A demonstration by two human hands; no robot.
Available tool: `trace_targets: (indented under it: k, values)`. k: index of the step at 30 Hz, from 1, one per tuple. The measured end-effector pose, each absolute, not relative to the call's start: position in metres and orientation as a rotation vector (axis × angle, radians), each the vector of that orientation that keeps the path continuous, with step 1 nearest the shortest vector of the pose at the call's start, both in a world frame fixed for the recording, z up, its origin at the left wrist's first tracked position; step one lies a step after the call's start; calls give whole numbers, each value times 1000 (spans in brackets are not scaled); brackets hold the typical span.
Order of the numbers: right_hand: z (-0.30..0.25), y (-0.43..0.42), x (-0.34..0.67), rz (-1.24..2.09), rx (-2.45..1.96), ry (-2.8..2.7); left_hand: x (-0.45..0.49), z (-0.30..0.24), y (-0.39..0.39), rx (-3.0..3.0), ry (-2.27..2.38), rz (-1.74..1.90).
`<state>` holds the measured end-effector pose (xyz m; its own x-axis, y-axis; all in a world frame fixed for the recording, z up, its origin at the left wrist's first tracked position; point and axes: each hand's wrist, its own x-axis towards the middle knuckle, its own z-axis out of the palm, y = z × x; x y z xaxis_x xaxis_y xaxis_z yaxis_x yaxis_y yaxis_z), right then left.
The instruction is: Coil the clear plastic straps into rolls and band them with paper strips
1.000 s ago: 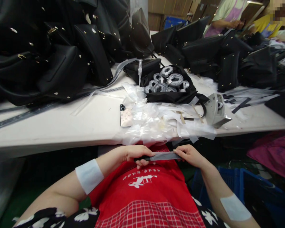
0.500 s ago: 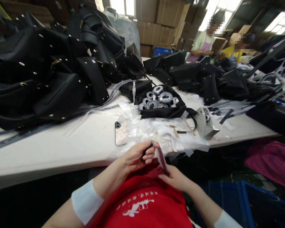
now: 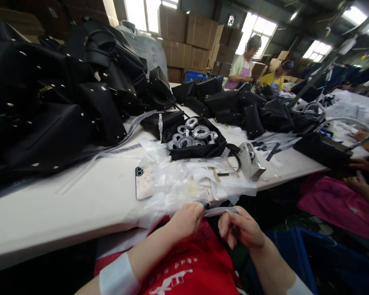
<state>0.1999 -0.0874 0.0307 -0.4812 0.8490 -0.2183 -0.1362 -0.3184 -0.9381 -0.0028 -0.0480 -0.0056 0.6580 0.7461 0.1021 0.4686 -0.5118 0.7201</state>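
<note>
My left hand (image 3: 186,219) and my right hand (image 3: 241,229) are both closed on the ends of a narrow strap wrapped in clear film (image 3: 219,210), held just below the front edge of the white table (image 3: 80,200). The left hand pinches the dark end of the strap; the right hand's fingers curl round the film-covered end. Directly beyond the hands lies a heap of crumpled clear plastic wrapping (image 3: 184,180).
A phone (image 3: 143,182) lies face down left of the plastic. Behind it an open black bag holds several wrapped strap rolls (image 3: 190,137). Piles of black handbags (image 3: 49,106) fill the left and back. A blue crate (image 3: 307,258) stands at lower right. Other people work at the far right.
The camera has tilted up. The strap went from level between both hands, to held upright, to level again nearer the table edge, with my hands closer together.
</note>
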Motion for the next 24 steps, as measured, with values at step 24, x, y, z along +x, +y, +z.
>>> trace_targets:
  k: [24]
  values:
    - [1, -114, 142, 1737, -1065, -1896, -14, 42, -23, 878, 894, 1252]
